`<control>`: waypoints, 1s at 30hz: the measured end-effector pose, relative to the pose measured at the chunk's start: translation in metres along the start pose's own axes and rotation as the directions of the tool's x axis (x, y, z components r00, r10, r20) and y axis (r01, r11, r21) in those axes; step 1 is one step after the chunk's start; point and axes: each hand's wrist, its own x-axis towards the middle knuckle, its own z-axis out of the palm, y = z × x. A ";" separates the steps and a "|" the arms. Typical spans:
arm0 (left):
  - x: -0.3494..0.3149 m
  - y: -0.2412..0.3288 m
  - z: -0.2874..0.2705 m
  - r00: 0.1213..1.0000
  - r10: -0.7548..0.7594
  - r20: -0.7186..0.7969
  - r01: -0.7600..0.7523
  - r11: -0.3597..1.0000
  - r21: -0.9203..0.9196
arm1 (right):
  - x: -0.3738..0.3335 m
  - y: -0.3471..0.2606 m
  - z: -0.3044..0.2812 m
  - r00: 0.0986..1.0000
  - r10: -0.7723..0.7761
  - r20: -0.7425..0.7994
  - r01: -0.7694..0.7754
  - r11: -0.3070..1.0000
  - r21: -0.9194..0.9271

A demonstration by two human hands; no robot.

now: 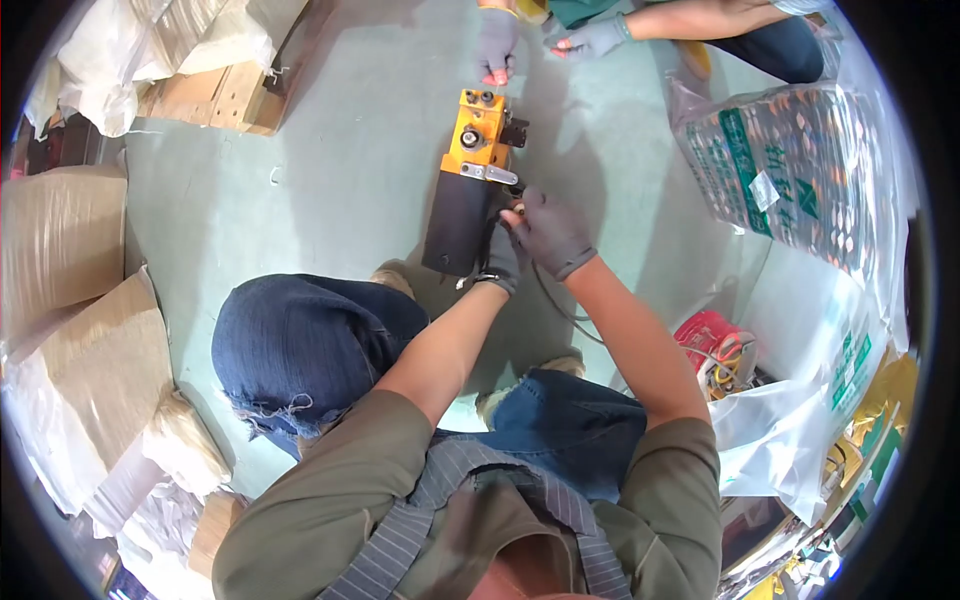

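A machine unit with a yellow housing (479, 125) and a long black motor-like body (458, 222) lies on the floor in front of me. Both my hands wear grey gloves with bare fingertips and meet at the right side of the black part. My right hand (552, 232) is closed in a pinch; whatever lies between its fingers is too small to make out. Close against the black body, my left hand (504, 252) is closed too, its fingertips partly hidden. A thin grey cable (556, 308) curves away below my hands. A metal lever plate (488, 173) crosses the unit near them.
Across from me, a co-worker's gloved hand (495, 45) reaches toward the unit's far end, the other gloved hand (597, 38) beside it. A wrapped stack (735, 160) stands right, with a red spool (700, 335) nearer. Cardboard boxes (70, 225) and a wooden pallet (215, 95) line the left.
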 end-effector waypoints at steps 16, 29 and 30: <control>0.007 -0.021 -0.008 0.995 -0.094 0.032 0.099 0.942 -0.321 | 0.001 0.000 -0.049 0.972 -0.225 0.070 0.222 0.974 0.049; 0.008 -0.017 -0.006 0.977 0.211 -0.042 -0.191 0.940 0.282 | 0.003 0.006 -0.054 0.965 -0.217 0.150 0.214 0.976 0.039; 0.005 -0.008 -0.003 0.979 0.205 0.009 -0.197 0.926 0.323 | 0.002 0.010 -0.050 0.962 -0.269 0.041 0.269 0.963 0.007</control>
